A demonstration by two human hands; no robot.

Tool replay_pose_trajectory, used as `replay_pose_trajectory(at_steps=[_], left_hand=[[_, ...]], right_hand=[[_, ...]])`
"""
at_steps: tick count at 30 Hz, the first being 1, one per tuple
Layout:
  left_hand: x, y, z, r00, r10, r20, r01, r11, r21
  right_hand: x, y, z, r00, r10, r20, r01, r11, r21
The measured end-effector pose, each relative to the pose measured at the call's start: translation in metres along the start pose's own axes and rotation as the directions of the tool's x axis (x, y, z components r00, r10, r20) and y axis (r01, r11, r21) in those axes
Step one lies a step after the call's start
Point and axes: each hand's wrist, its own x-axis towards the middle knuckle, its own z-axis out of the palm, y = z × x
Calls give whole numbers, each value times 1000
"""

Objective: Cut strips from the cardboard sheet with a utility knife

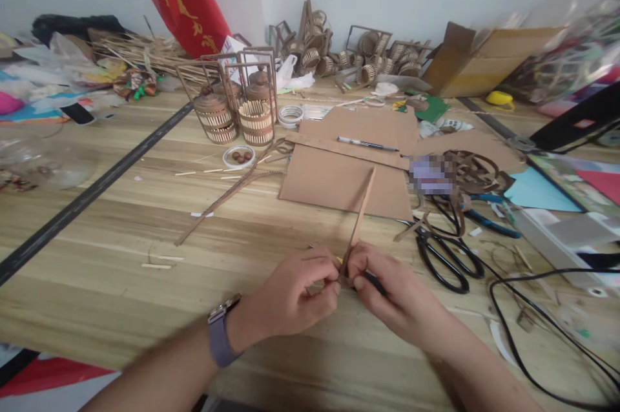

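Note:
Close to the table's front, my left hand (300,283) and my right hand (387,289) meet with their fingertips almost touching. Both are closed in a pinch on the lower end of a thin flat brown strip (361,212), whose long end rises at a slant away from me. Around the pinched end the strip seems bent or looped, but my fingers hide most of it. A small dark thing shows under my right fingers; I cannot make out what it is. Just beyond the hands lies a brown cardboard sheet (329,183), with black-handled scissors (443,263) to the right.
A pen (368,144) rests on the cardboard. Small slatted buckets (256,123) with tall frames stand at the back left, near a tape roll (239,157) ringing several brown beads. Coiled brown strips (477,173), blue-handled pliers (494,225) and a black cable (504,328) occupy the right.

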Motion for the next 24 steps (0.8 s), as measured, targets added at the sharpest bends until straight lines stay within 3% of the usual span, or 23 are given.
replay_pose_trajectory(at_steps=[6, 17, 20, 24], left_hand=[[2, -1, -1, 1000, -13, 23, 14, 998, -57], [2, -10, 5, 986, -150, 78, 147, 988, 38], [3, -12, 7, 969, -238, 64, 242, 967, -74], [4, -14, 7, 950, -306, 67, 312, 903, -295]], right_hand=[[0, 0, -5, 1000, 17, 17, -18, 998, 53], [0, -1, 3, 998, -65, -12, 64, 994, -92], [-2, 3, 5, 985, -133, -107, 115, 981, -157], [-6, 10, 9, 936, -265, -233, 160, 907, -389]])
